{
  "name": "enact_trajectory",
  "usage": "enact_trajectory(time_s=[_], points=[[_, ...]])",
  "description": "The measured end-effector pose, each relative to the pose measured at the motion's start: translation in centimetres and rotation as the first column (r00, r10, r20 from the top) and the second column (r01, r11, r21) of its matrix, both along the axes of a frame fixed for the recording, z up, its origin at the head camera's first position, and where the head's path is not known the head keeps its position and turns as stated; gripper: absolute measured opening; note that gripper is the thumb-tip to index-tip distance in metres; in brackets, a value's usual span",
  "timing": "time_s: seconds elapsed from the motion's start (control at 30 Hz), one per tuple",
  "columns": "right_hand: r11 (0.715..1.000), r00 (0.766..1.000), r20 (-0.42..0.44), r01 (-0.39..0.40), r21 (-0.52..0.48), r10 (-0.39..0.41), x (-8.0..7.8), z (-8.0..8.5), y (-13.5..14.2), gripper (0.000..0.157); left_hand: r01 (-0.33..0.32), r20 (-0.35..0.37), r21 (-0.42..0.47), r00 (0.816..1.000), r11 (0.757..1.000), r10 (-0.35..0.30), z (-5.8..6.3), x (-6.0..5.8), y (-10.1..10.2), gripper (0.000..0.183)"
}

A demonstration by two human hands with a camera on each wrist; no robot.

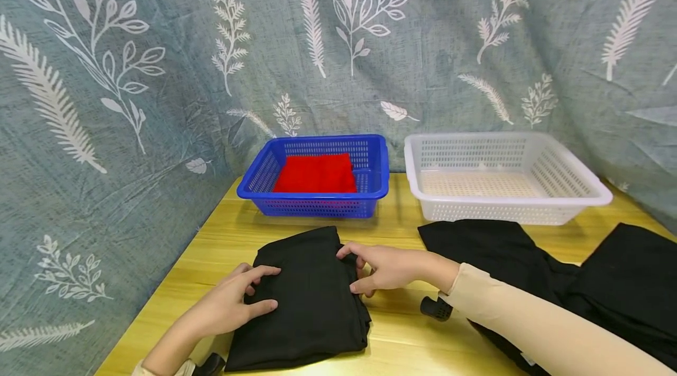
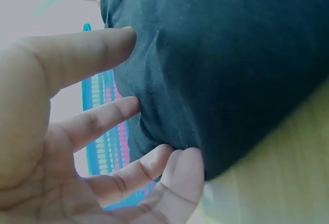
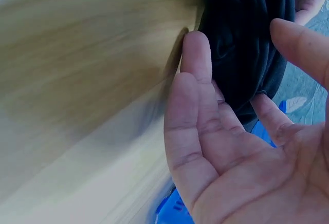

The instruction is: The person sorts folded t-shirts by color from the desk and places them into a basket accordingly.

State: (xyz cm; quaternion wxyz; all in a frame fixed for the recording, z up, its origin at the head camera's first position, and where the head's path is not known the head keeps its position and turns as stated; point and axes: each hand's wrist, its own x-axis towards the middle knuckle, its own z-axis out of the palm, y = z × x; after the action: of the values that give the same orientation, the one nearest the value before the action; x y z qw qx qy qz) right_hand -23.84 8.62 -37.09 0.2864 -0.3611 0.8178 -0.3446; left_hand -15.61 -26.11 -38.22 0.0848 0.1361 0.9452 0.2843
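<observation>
A folded black cloth (image 1: 304, 311) lies flat on the table in front of me, its layered edges showing on the right side. My left hand (image 1: 230, 299) rests at its left edge, thumb and index finger reaching over the top. In the left wrist view, the other fingertips touch the side of the cloth (image 2: 231, 70). Across from it, my right hand (image 1: 386, 267) is at the right edge, index finger and thumb on the cloth. The right wrist view shows its remaining fingers extended along the stacked folds (image 3: 247, 39), close to the tabletop.
Behind the cloth stands a blue basket (image 1: 312, 195) with a red folded cloth (image 1: 317, 173) inside. A white basket (image 1: 510, 202) is to its right. More black cloth (image 1: 624, 282) lies loosely spread at the right, partly under my right forearm. A patterned curtain (image 1: 174, 70) hangs behind the wooden table (image 1: 211, 241).
</observation>
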Motion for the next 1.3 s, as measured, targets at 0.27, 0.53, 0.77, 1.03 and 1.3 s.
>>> enact_trajectory(time_s=[0.27, 0.53, 0.77, 1.03, 1.3], points=[[0.999, 0.999, 0.024, 0.039, 0.001, -0.039, 0.5, 0.2, 2.7, 0.059, 0.055, 0.019, 0.05, 0.998, 0.997, -0.056, 0.0, -0.5, 2.1, 0.057], [0.996, 0.994, 0.058, 0.089, 0.01, -0.09, 0.9, 0.2, 5.1, 0.059, 0.077, 0.032, 0.07, 0.996, 0.995, -0.079, 0.0, -0.8, 4.1, 0.056], [0.995, 0.994, 0.056, 0.095, 0.008, -0.095, 1.5, 0.3, 7.4, 0.059, 0.129, 0.051, 0.125, 0.989, 0.984, -0.136, 0.1, -1.2, 5.6, 0.055], [0.996, 0.994, 0.075, 0.083, -0.045, -0.079, 1.8, 0.3, 8.3, 0.061, 0.119, 0.101, 0.242, 0.984, 0.963, -0.147, 0.6, -1.6, 4.0, 0.056], [0.991, 0.987, 0.14, 0.092, -0.102, -0.077, 2.0, 0.4, 8.3, 0.064, 0.057, 0.19, 0.334, 0.974, 0.941, -0.126, 0.5, -1.6, 2.6, 0.061]])
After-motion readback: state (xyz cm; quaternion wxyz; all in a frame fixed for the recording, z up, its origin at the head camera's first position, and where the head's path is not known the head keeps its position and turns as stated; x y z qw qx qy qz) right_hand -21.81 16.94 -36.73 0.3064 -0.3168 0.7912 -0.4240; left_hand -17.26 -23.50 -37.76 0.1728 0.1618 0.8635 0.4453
